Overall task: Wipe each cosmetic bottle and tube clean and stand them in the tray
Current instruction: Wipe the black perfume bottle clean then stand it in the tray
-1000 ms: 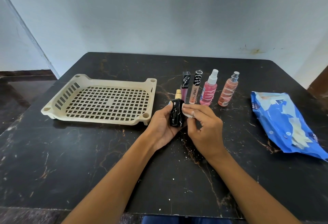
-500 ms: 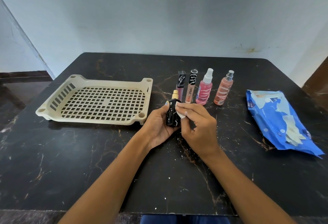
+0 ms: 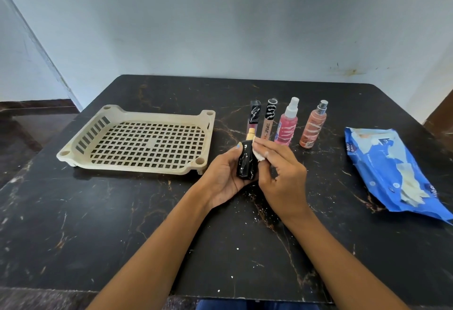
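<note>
Head view: black bottle (image 3: 245,162) between left hand (image 3: 224,177) fingers, wipe (image 3: 257,152) touching.

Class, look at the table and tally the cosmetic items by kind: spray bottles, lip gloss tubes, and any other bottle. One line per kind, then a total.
Spray bottles: 2 (pink spray bottle, peach spray bottle)
Lip gloss tubes: 2 (black-capped tube, nude lip gloss tube)
Black bottle with gold neck: 1 (black bottle, in the left hand)
Total: 5
</note>
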`<state>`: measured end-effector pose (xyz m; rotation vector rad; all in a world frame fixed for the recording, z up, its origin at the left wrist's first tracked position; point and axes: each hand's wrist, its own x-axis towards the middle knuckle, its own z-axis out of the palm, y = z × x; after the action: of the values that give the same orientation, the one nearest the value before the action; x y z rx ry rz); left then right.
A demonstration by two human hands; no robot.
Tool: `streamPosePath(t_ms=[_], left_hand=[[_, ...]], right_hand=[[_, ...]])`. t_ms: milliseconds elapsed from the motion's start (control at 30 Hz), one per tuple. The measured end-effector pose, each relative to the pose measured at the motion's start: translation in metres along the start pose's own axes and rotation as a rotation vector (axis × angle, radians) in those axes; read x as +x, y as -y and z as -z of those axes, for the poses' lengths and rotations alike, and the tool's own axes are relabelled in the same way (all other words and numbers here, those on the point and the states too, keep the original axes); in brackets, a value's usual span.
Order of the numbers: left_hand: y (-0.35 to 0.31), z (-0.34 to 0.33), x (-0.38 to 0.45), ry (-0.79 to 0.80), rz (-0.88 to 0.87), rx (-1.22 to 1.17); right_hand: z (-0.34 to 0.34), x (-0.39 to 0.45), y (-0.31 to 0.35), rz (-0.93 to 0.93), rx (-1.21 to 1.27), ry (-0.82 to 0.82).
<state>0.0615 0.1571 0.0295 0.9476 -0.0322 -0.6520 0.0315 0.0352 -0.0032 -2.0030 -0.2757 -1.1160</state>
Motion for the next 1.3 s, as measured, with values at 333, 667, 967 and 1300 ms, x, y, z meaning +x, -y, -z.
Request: streamPosePath(t_ms=[333,667,967,1300], left_hand=[[-0.0024,-0.003,-0.0016,-0.035,0.008,-0.057],[-0.005,-0.0055,-0.0042,-0.088,0.006,-0.151],[-0.005,-0.0081,-0.0061,-0.086,0.006,-0.108],[-0.0042,-0.0066,-0.0053,-0.068,0.012,-0.114]], right_hand=[[-0.0007,-0.0014,-0.0008,0.021,0.002,0.027],[-0.0012,-0.0041,0.0011,0.113,0.027,0.074],[-0.0025,-0.006,0.0043,0.141,-0.001,0.087],[-0.0018,-0.008,0.0054,0.139,-0.018,0.101]])
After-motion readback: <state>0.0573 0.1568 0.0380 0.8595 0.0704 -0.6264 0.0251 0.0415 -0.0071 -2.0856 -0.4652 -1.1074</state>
